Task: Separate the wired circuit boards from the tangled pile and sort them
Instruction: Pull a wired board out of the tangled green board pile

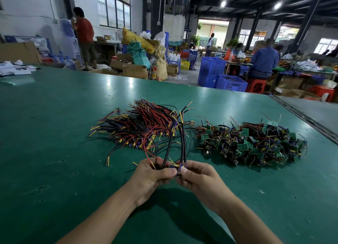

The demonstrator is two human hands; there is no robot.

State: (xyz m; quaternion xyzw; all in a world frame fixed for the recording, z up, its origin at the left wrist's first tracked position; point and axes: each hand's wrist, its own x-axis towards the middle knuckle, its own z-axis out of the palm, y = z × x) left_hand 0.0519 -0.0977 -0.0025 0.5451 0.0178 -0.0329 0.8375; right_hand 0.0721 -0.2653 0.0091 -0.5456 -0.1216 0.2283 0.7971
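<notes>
Two grips, the left grip (pixel 151 176) and the right grip (pixel 198 178), are clamped on one wired circuit board (pixel 174 168) over the green table (pixel 54 134).
Thumbs and curled fingers of both pinch the small board between them, and its black, red and yellow wires rise away from the grips. Beyond the grips and a little to their left lies a sorted bundle (pixel 144 128), its wires fanned outward. Beyond them to the right sits the tangled pile (pixel 252 143) of green boards, apart from both grips.
</notes>
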